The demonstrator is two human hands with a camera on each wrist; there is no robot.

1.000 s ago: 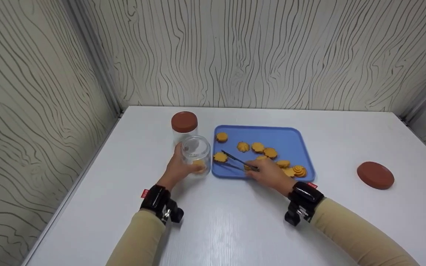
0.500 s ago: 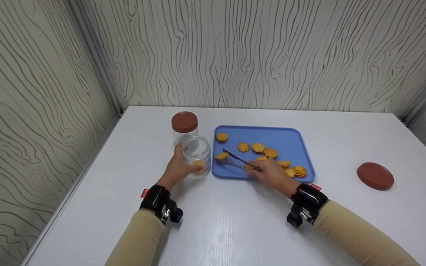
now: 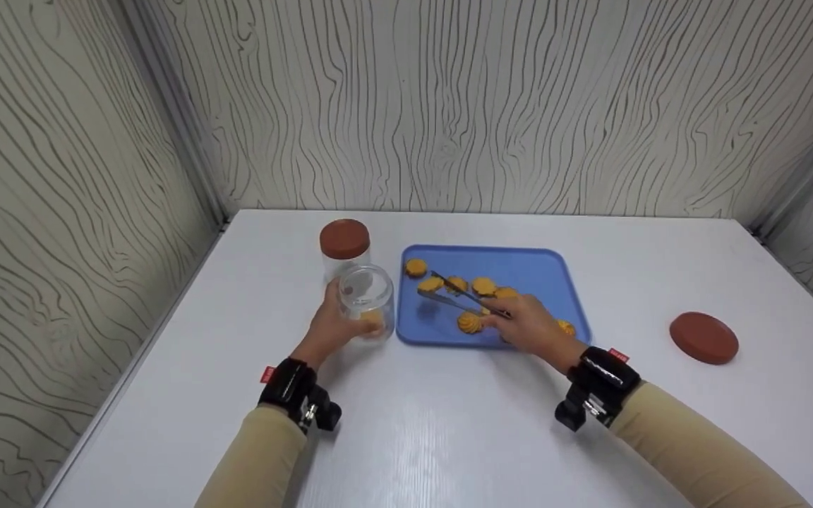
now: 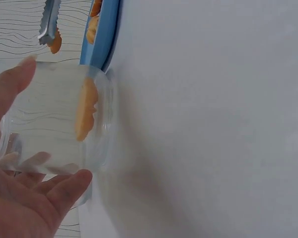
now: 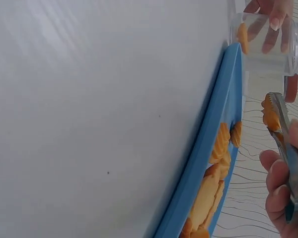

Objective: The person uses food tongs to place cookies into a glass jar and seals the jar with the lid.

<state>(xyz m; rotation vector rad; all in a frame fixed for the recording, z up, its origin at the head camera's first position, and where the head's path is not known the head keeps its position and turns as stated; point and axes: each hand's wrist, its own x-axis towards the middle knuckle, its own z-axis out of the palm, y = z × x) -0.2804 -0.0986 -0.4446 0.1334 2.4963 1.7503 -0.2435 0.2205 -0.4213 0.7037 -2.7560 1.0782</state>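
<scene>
A clear jar (image 3: 368, 300) stands at the tray's left side, and my left hand (image 3: 327, 330) grips it round its left side. One cookie (image 4: 87, 110) lies inside, at the bottom of the jar. My right hand (image 3: 530, 326) holds metal tongs (image 5: 284, 121) over the blue tray (image 3: 519, 262). Between the tong tips a yellow cookie (image 5: 270, 115) is pinched, lifted off the tray and to the right of the jar. Several more cookies (image 3: 483, 286) lie on the tray, some partly hidden behind the right hand.
A second jar with a red-brown lid (image 3: 344, 240) stands just behind the held jar. Another red-brown lid (image 3: 704, 339) lies loose on the white table (image 3: 406, 430) at the right. Wood-patterned panels (image 3: 449, 106) rise behind and at the sides.
The right hand's tongs have closed on the cookie at the tray's left and lifted it up off the tray. The left hand and jar have stayed in place; the head view has shifted slightly.
</scene>
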